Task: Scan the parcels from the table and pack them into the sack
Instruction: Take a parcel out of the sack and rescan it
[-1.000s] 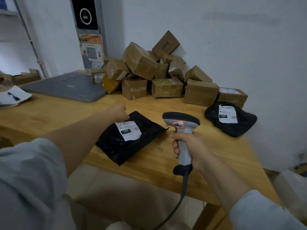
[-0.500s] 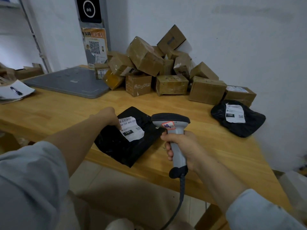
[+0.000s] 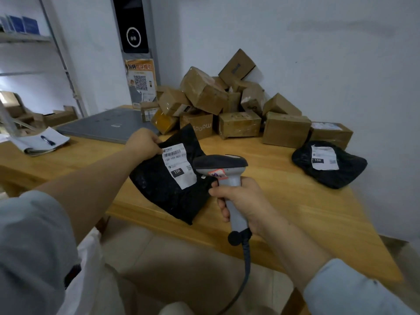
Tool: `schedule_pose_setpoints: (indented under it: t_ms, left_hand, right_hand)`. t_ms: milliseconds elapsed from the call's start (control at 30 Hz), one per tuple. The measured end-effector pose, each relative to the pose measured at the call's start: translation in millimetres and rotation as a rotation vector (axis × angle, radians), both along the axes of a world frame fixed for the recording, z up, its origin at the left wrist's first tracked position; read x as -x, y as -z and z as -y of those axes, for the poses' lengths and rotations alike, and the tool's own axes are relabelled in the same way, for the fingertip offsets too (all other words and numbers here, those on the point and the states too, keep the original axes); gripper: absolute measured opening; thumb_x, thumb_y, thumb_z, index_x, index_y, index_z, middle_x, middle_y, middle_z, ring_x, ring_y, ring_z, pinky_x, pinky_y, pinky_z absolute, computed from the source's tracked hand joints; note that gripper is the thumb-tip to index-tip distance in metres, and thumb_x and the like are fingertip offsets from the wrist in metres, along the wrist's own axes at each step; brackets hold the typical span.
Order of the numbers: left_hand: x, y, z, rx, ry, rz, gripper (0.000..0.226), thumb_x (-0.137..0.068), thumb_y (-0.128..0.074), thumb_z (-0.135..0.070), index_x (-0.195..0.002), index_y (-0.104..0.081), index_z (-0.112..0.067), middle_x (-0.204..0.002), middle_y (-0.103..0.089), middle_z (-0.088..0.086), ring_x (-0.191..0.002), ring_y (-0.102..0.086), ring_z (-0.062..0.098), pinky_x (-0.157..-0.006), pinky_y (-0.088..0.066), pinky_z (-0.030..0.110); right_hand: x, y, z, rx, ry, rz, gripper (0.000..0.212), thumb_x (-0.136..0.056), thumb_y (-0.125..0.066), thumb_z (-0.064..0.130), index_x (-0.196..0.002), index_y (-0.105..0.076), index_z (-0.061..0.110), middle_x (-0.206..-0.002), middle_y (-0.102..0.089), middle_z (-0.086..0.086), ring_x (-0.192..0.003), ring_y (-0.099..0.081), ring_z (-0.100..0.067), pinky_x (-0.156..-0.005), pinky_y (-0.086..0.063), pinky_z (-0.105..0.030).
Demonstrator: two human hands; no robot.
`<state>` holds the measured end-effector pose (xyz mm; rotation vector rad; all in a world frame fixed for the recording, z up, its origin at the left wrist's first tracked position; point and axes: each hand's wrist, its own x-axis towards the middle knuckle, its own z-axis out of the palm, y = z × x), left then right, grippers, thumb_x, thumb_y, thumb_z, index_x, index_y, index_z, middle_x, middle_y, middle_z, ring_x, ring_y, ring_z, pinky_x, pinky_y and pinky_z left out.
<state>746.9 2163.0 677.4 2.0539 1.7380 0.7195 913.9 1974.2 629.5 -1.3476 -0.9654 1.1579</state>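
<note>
Your left hand (image 3: 145, 142) pinches the black parcel (image 3: 168, 185) at its far edge, tilted up off the bench (image 3: 295, 201). Your right hand (image 3: 241, 203) grips the scanner (image 3: 225, 176). The bag looks soft, light and slippery; hold it beside the label (image 3: 178, 164).

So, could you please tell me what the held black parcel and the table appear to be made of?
The black parcel looks like thin plastic film, matte, given its crinkles and limp folds. The table appears wooden, smooth light finish, with visible grain.
</note>
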Motion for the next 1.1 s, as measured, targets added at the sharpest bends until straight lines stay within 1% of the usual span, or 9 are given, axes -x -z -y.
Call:
schedule_pose_setpoints:
  t_ms: [233, 300, 400, 467, 600, 667, 767, 900, 1100]
  left_hand:
    - [1.4, -39.4, 8.2, -0.083, 0.061, 0.047, 0.032, -0.085, -0.070, -0.013, -0.116, -0.067, -0.004, -0.118, -0.064, 0.014, -0.109, -0.058, 0.029, -0.098, -0.046, 0.038]
    - [-0.7, -48.6, 12.1, -0.116, 0.077, 0.059, 0.032, -0.085, -0.070, -0.013, -0.116, -0.066, -0.004, -0.117, -0.064, 0.014, -0.107, -0.057, 0.028, -0.094, -0.045, 0.035]
    - [-3.9, -58.7, 18.5, -0.160, 0.091, 0.045, 0.031, -0.085, -0.070, -0.012, -0.115, -0.067, -0.004, -0.115, -0.063, 0.012, -0.096, -0.053, 0.022, -0.086, -0.042, 0.030]
    - [-4.0, -62.5, 20.7, -0.176, 0.090, 0.046, 0.032, -0.084, -0.071, -0.012, -0.114, -0.067, -0.003, -0.114, -0.063, 0.012, -0.092, -0.050, 0.019, -0.085, -0.042, 0.029]
    - [-1.9, -68.0, 23.9, -0.194, 0.087, 0.044, 0.033, -0.083, -0.072, -0.010, -0.115, -0.067, -0.003, -0.117, -0.063, 0.013, -0.101, -0.054, 0.022, -0.094, -0.044, 0.034]
    - [-0.8, -69.9, 25.3, -0.193, 0.084, 0.037, 0.033, -0.083, -0.071, -0.009, -0.115, -0.067, -0.002, -0.117, -0.063, 0.013, -0.102, -0.053, 0.022, -0.095, -0.044, 0.034]
    - [1.1, -71.7, 26.6, -0.197, 0.077, 0.036, 0.033, -0.083, -0.071, -0.009, -0.115, -0.066, -0.002, -0.119, -0.062, 0.014, -0.109, -0.055, 0.028, -0.099, -0.045, 0.038]
    - [4.1, -73.2, 27.0, -0.213, 0.074, 0.036, 0.034, -0.084, -0.071, -0.009, -0.117, -0.066, -0.002, -0.120, -0.062, 0.014, -0.112, -0.055, 0.028, -0.096, -0.043, 0.036]
    - [9.2, -74.1, 24.4, -0.223, 0.065, 0.046, 0.030, -0.084, -0.071, -0.009, -0.114, -0.068, -0.004, -0.113, -0.064, 0.012, -0.094, -0.052, 0.019, -0.088, -0.044, 0.032]
  right_hand:
    - [8.9, -9.8, 5.2, -0.106, 0.027, 0.065, 0.011, -0.084, -0.068, 0.007, -0.080, -0.058, 0.008, -0.050, -0.052, -0.004, -0.038, -0.044, -0.015, -0.041, -0.041, -0.025]
    - [11.7, -14.3, 6.8, -0.142, 0.033, 0.088, 0.013, -0.085, -0.067, 0.008, -0.078, -0.057, 0.008, -0.052, -0.052, -0.005, -0.039, -0.045, -0.015, -0.041, -0.042, -0.025]
    - [14.7, -20.4, 8.8, -0.193, 0.052, 0.123, 0.015, -0.085, -0.067, 0.008, -0.074, -0.057, 0.008, -0.053, -0.052, -0.006, -0.040, -0.045, -0.016, -0.043, -0.042, -0.028]
    - [15.6, -22.9, 9.6, -0.217, 0.068, 0.130, 0.014, -0.085, -0.068, 0.008, -0.075, -0.057, 0.008, -0.053, -0.052, -0.007, -0.040, -0.046, -0.017, -0.044, -0.042, -0.029]
    - [16.2, -24.3, 11.3, -0.230, 0.083, 0.140, 0.015, -0.084, -0.069, 0.008, -0.075, -0.057, 0.007, -0.052, -0.052, -0.006, -0.038, -0.045, -0.016, -0.042, -0.042, -0.027]
    - [16.7, -24.8, 12.2, -0.235, 0.084, 0.141, 0.016, -0.084, -0.069, 0.008, -0.073, -0.057, 0.008, -0.052, -0.052, -0.006, -0.038, -0.045, -0.016, -0.043, -0.042, -0.027]
    - [17.6, -25.2, 12.8, -0.240, 0.087, 0.157, 0.016, -0.084, -0.069, 0.009, -0.072, -0.058, 0.010, -0.053, -0.053, -0.006, -0.040, -0.047, -0.017, -0.045, -0.043, -0.029]
    - [18.8, -24.9, 12.9, -0.244, 0.091, 0.178, 0.016, -0.083, -0.070, 0.010, -0.072, -0.058, 0.009, -0.052, -0.054, -0.006, -0.039, -0.047, -0.018, -0.046, -0.044, -0.030]
    - [21.7, -26.6, 11.8, -0.251, 0.094, 0.200, 0.015, -0.083, -0.071, 0.011, -0.073, -0.059, 0.010, -0.052, -0.054, -0.005, -0.039, -0.048, -0.017, -0.045, -0.045, -0.029]
